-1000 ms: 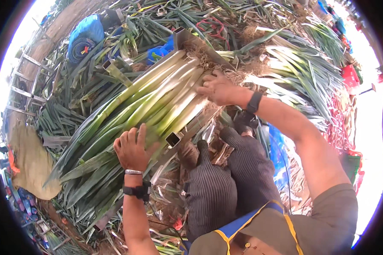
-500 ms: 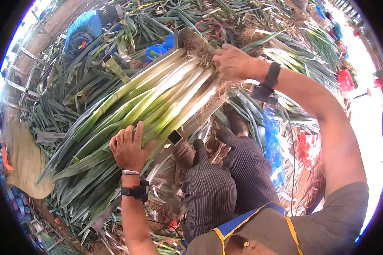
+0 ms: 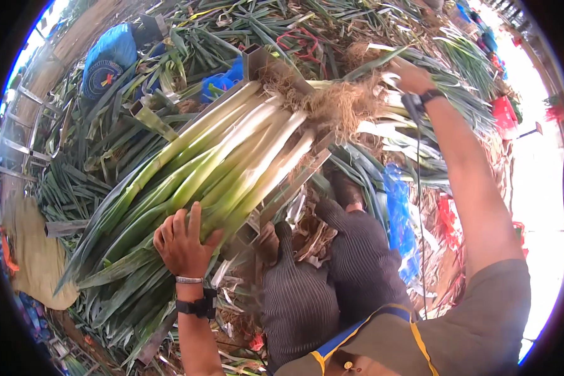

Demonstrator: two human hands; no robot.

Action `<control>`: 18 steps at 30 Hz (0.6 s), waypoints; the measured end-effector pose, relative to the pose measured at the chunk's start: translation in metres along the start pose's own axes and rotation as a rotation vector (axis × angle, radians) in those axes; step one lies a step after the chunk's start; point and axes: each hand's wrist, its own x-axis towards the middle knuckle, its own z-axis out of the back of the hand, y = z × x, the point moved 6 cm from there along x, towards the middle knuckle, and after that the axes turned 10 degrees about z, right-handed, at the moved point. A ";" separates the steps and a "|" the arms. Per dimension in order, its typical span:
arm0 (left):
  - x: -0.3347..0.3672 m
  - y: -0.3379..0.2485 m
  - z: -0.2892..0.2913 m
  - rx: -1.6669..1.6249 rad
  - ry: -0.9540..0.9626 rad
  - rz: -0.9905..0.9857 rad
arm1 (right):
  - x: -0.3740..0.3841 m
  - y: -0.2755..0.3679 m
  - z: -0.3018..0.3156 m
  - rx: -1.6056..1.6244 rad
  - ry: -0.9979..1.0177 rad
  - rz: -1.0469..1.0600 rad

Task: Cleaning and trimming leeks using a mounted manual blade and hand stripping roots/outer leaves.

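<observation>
Left hand: the left hand (image 3: 185, 244) lies palm down, fingers spread, over the green part of the leek bundle (image 3: 232, 150), seemingly pressing rather than pinching.
Right hand: the right hand (image 3: 413, 78) reaches out far right, among loose leeks (image 3: 391, 131); blur and foliage hide its fingertips, so whether it is pinching a stalk I cannot tell.
Leek bundle: side by side in the metal frame (image 3: 294, 187), pale ends toward the far right, leaves fanning out to the near left.
Roots: a brown tangle of roots (image 3: 344, 103) sits between bundle and loose leeks; which stalks all of it belongs to is unclear.
Done: judging by how they lie, a sizeable row of stalks is already gathered and roughly lined up in the frame.
Left: no tie shows around the row, its pale ends look uneven, and many leeks lie outside the frame at the right.
Far side: a blue bundle (image 3: 111, 62) on the left and red twine (image 3: 302, 45) farther right, both among scattered leaves.
Near side: striped trouser legs (image 3: 301, 301), with blue plastic (image 3: 402, 225) just right of them.
</observation>
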 end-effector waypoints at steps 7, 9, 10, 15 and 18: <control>0.004 -0.005 0.001 0.052 0.074 0.062 | -0.085 0.012 -0.161 1.144 0.449 -0.223; 0.004 -0.009 -0.008 0.125 0.055 0.042 | -0.124 0.073 -0.170 1.780 0.516 -0.584; 0.004 -0.011 -0.011 0.112 0.064 0.046 | -0.123 0.111 -0.164 2.039 0.444 -0.574; 0.003 -0.018 -0.014 0.145 0.087 0.052 | -0.076 0.181 -0.133 3.403 -0.486 -0.515; 0.009 -0.034 -0.018 0.135 0.086 -0.001 | -0.066 0.137 -0.157 3.408 -0.946 -0.436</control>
